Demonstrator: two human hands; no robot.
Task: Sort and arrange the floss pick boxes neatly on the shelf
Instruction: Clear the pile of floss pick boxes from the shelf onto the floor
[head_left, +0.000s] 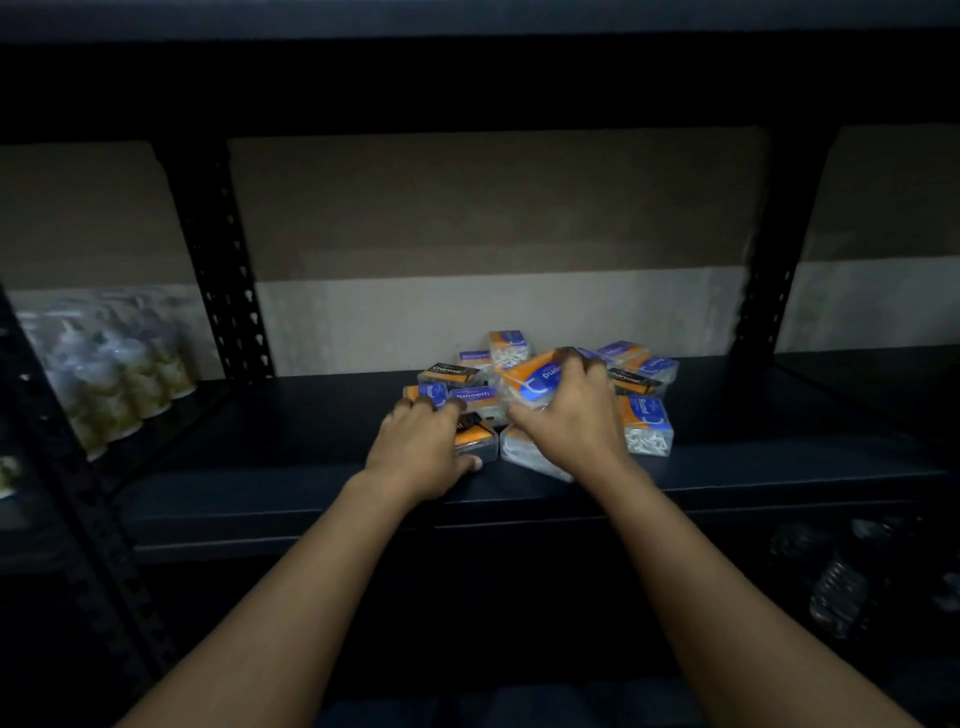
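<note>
So the floss pick boxes (545, 395) sit in a jumbled heap on the dark shelf (260, 467), right under and just beyond both hands, so sorting looks like it's barely begun. The right hand (566, 415) has its fingers curled over an orange-and-blue box (535, 382) tilted up on top of the heap, while the left hand (421, 447) grips a dark box with an orange end (475, 436) at the near edge. My guess: the next move is pulling these two clear into the bare shelf space on either side of the hands and starting a row per type.
</note>
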